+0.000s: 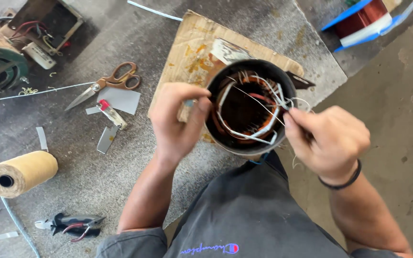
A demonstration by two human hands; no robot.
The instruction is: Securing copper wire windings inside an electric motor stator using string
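Motor stator (250, 107) held over cardboard sheet (187, 57), partly hidden by both hands.
Left hand (178, 119) closed on stator rim, its small pinched object indistinct; right hand (328, 138) pinches thin white wires (283, 98).

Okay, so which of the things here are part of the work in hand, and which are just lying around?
In hand:
round black motor stator with copper windings
thin white wire
left hand, on the stator's rim
right hand, pinching the wire

Lying about:
brown-handled scissors
tan thread spool
black-handled pliers
red copper-wire reel
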